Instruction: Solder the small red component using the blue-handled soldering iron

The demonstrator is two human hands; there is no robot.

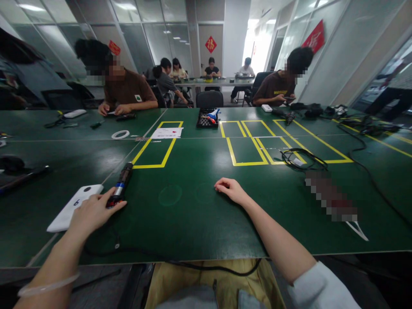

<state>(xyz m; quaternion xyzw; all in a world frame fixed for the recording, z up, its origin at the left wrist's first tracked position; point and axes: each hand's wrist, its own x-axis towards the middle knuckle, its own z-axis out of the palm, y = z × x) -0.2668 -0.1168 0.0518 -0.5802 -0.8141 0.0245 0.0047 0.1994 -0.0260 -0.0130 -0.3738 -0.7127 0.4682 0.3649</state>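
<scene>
Head view: I see my left hand point(93, 211) resting on the green table point(199, 223) with its fingers laid over the near end of a dark corded tool point(120, 185). The thumb and fingertips touch the tool's red-and-blue tip, but the fingers are loose, not wrapped round it. The tool lies flat, pointing away from me toward a yellow taped box point(159, 146), and its black cord point(154, 257) runs off the near table edge. Just left of that hand, touching its side, lies a white device point(72, 207).

My right hand point(230, 189) rests near the table's middle, palm down, fingers curled a little, holding nothing and well apart from the tool.

Farther out I see a tray point(207, 118) of small parts, a sheet of paper point(167, 133), a white tape ring point(120, 134) and a coil of black cable point(301, 159). Other people sit at the far side of the table.
</scene>
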